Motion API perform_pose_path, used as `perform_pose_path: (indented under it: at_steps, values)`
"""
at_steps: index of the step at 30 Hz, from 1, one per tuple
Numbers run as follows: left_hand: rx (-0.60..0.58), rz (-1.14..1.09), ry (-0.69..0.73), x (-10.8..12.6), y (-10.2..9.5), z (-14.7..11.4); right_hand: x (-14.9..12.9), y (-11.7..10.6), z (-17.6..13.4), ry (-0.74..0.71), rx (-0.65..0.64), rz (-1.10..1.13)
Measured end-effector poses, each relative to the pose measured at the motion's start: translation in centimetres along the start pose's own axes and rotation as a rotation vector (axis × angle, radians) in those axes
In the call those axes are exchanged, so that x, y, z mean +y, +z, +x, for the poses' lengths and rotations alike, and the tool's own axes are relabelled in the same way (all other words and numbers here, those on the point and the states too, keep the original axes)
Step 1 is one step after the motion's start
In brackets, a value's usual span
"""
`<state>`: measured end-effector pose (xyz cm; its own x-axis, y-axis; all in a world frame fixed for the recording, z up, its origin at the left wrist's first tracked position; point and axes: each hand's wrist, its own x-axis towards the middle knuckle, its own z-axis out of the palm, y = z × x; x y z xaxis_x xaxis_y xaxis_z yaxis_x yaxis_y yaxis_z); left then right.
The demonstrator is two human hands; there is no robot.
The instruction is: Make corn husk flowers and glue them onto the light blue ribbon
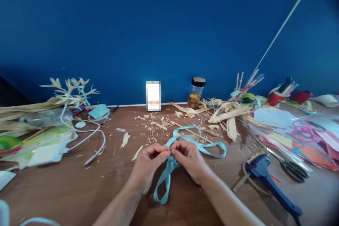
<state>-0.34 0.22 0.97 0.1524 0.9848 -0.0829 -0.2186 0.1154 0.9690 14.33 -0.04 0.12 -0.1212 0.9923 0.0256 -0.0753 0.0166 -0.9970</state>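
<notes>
A light blue ribbon lies looped on the brown table around and below my hands. One loop hangs toward me, and another spreads out to the right. My left hand pinches with thumb and forefinger at the ribbon. Close against it, my right hand pinches too, the fingertips of both hands meeting over the ribbon. Whatever small part sits between the fingertips is hidden. A dark curved edge shows under my right wrist; I cannot tell what it is.
Dry husk strips and scraps litter the table's back. A jar with a black lid stands by the blue wall. At right lie a blue glue gun, scissors and pink paper. A white cable and husk flowers are left.
</notes>
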Motion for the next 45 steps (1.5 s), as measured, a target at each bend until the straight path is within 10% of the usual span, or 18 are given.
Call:
perform_pose_path:
  at_steps: [6,22,33,45]
  values:
    - [0.071,0.516,0.399,0.2,0.4,-0.3,0.2,0.1,-0.1,0.049,-0.013,0.071]
    - [0.095,0.837,0.612,-0.6,0.4,-0.8,0.4,0.2,0.1,0.103,0.020,0.206]
    - [0.102,0.872,0.596,-1.1,0.2,-0.7,0.6,0.2,0.2,0.105,0.075,0.148]
    - [0.095,0.629,0.273,-0.5,0.5,-0.5,-0.1,0.4,0.1,0.067,0.031,0.120]
